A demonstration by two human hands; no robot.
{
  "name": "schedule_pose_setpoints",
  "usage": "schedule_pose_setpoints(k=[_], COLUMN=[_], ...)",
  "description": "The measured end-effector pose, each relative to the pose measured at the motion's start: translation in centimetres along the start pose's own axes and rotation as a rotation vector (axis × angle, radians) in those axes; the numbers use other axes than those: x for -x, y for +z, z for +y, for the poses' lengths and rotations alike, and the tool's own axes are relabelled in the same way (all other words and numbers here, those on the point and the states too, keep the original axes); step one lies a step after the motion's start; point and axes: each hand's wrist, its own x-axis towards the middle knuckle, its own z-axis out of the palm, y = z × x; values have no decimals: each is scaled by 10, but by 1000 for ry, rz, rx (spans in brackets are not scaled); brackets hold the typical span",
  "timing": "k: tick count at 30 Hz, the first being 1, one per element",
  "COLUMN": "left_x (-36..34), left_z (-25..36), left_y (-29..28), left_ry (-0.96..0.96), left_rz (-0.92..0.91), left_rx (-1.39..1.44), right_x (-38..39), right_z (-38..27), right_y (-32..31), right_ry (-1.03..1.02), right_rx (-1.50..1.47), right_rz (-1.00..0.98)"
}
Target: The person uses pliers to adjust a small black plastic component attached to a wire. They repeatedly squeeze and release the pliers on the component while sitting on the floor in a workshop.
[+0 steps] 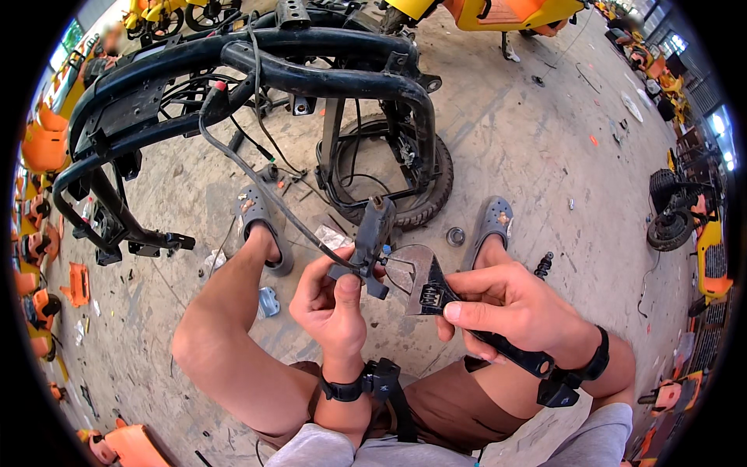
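Note:
My left hand (331, 307) is closed around a dark grey metal part (372, 237), which looks like a brake caliper, with a black hose attached. My right hand (498, 307) grips a large adjustable wrench (437, 297), its black handle angled down to the right and its broad steel head just right of the caliper. A thin L-shaped rod (397, 265), apparently a hex key, shows between caliper and wrench head; whether the jaws touch it I cannot tell.
A black scooter frame (257, 66) with cables and a wheel (436, 183) lies ahead. Yellow scooters (498, 15) and orange panels (47, 144) line the edges. Small parts, a ring (456, 235) and a shock absorber (545, 265) lie on the concrete floor (560, 156) around my sandalled feet.

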Motion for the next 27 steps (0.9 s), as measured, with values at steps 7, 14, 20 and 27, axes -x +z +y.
schedule_pose_setpoints(k=[7,14,20,27], left_x=[1,2,0,-6], left_z=[-3,7,0,8], left_y=[0,5,16,15], left_ry=[140,80,-137,-415], left_rz=[-24,-2,122,155], left_rx=[-118,-246,-103,73], right_x=[0,0,-5,-5], right_z=[-6,-5,36,24], right_y=[-13,3,5,3], right_ry=[193,19,-675,-821], right_rx=[-255,200,1494,1533], right_rz=[-108,66,492,497])
